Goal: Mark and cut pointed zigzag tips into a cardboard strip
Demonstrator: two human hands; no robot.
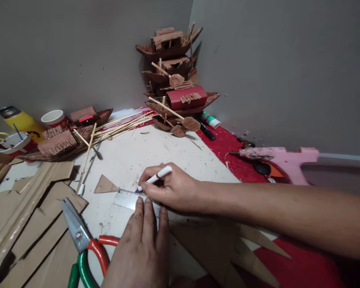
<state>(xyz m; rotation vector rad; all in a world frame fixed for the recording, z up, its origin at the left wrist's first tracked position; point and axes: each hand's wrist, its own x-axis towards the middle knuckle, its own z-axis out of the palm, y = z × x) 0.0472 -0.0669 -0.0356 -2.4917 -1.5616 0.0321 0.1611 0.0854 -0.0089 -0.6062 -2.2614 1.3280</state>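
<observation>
In the head view, my right hand (178,190) grips a white marker (159,175) with a purple tip, which meets the top edge of a clear ruler (125,199). My left hand (141,244) presses down on the ruler with outstretched fingers, holding nothing in its grasp. Left of the ruler lies a pointed cardboard piece (106,185) with purple lines along its edges; my hands hide how far it runs. Beside my left hand rest shears (78,234) with red and green handles, blades apart.
Cardboard strips (43,204) fill the left side. Model boats (183,100) are stacked in the corner, near thin wooden sticks (126,126). More boats, cups (53,117) and a yellow bottle (24,124) stand back left. A pink glue gun (283,158) lies right. Cut cardboard (204,244) sits under my forearm.
</observation>
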